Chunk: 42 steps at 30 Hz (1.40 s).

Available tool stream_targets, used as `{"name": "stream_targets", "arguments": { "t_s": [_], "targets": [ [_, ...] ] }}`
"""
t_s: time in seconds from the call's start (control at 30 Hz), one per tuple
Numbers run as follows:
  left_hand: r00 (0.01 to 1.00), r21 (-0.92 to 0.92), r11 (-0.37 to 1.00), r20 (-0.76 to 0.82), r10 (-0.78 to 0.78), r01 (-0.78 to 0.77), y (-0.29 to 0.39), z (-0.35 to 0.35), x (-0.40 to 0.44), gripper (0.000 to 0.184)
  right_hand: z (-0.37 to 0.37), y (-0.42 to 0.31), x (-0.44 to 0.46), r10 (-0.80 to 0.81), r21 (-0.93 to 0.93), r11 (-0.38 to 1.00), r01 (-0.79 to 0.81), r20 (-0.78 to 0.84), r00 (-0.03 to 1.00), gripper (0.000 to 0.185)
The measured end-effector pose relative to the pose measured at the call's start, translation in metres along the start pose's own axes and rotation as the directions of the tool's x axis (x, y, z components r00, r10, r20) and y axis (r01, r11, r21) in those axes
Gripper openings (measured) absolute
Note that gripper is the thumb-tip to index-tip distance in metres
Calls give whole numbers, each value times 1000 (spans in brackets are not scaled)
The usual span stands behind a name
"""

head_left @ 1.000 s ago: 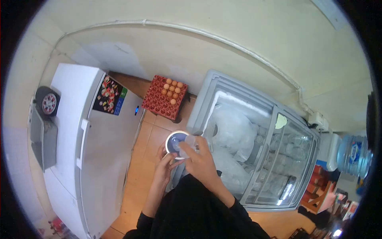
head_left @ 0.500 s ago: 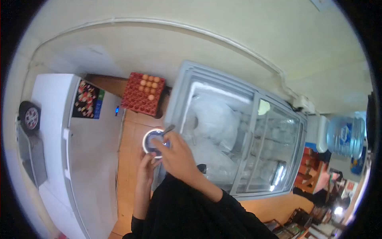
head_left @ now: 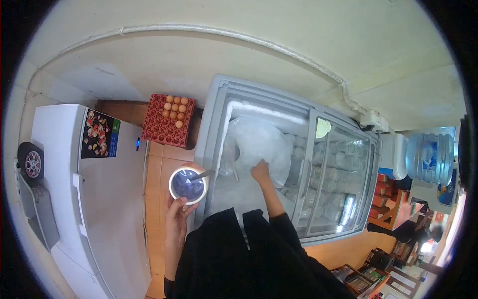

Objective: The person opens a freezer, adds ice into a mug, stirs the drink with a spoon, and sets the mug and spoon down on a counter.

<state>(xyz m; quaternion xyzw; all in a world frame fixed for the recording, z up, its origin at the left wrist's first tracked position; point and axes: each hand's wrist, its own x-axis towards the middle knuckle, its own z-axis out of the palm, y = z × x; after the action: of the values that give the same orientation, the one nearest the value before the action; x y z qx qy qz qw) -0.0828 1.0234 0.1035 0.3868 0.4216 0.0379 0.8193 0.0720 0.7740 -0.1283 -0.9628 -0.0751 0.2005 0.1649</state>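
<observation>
My left hand [head_left: 177, 209] is closed round the lower rim of a white-edged cup [head_left: 188, 185] with a bluish inside. A spoon [head_left: 201, 175] leans in the cup, its handle pointing right. My right hand [head_left: 260, 172] reaches into the open side of the chest freezer [head_left: 211, 107], over a large clear bag of ice [head_left: 264, 144]. Its fingers look bent at the bag; whether they pinch any of it is too small to tell. A scoop-like clear item [head_left: 230, 153] lies left of that hand.
A red egg tray [head_left: 154, 122] with several eggs stands behind the cup, against the wall. At the left is a white refrigerator [head_left: 117, 199]. The freezer's sliding glass lid [head_left: 331, 179] covers its right part. A large water bottle [head_left: 429, 158] stands far right.
My right hand has left the cup and moved right, into the freezer. The spoon now rests in the cup, which my left hand alone holds. The view has shifted, so the freezer appears farther left.
</observation>
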Motion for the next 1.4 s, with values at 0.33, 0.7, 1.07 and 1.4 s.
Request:
{"name": "stream_targets", "arguments": {
  "t_s": [0.33, 0.7, 1.07, 1.4],
  "targets": [
    [1000, -5, 1000, 10, -21, 21, 1, -3, 4, 57, 25, 31, 21, 477, 60, 875, -480, 60, 877, 98],
    [999, 24, 999, 11, -31, 30, 9, 4, 0, 52, -2, 1, 27, 611, -5, 791, -611, 21, 791, 76],
    [1000, 38, 999, 0, -3, 3, 10, 6, 1, 51, 67, 63, 54, 711, 509, 557, -657, 117, 693, 71],
    [1000, 44, 999, 19, -10, 9, 5, 0, 4, 55, 40, 41, 38, 619, 898, 187, -399, 207, 757, 51]
  ]
}}
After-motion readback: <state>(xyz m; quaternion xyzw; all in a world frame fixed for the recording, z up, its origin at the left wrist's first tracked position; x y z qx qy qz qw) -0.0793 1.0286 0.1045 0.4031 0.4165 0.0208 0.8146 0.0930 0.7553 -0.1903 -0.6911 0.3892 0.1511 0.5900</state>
